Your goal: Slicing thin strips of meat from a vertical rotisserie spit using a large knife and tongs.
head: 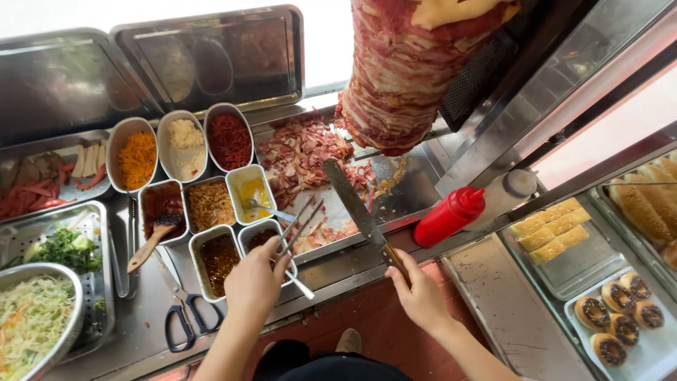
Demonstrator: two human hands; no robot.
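Hands are seen at the near edge of a metal counter [493, 310]. Thin metal tongs [300, 226] are gripped in the left hand [255, 281], with the fingers curled shut around the handles and the tips pointed up toward the meat tray. A long knife [356, 208] is held by its wooden handle in the right hand [421, 296], which is closed tight around it, and the flat blade is laid out over the tray. Blue-handled scissors [185, 319] are left on the counter just beside the left hand. A big bowl of shredded cabbage [32, 317] is set at the far left, with green leaves [63, 248] in a tray behind it. Small steel tubs are lined up in front of the left hand: dark sauce with a wooden spoon [149, 243], fried bits [209, 206], yellow sauce [252, 190], and more dark sauce [218, 259]. Farther back, tubs of orange shreds [136, 159], pale shreds [185, 144] and red shreds [229, 140] are seen. Cut meat pieces [303, 155] are piled on the tray past the knife tip. A red squeeze bottle [448, 215] and a white one [511, 189] are laid to the right of the knife. Yellow cakes [553, 229], round doughnuts [617, 317] and bread rolls [645, 204] are kept under glass on the right. A tall stack of meat on a spit [409, 67] is hung over the far end of the tray.
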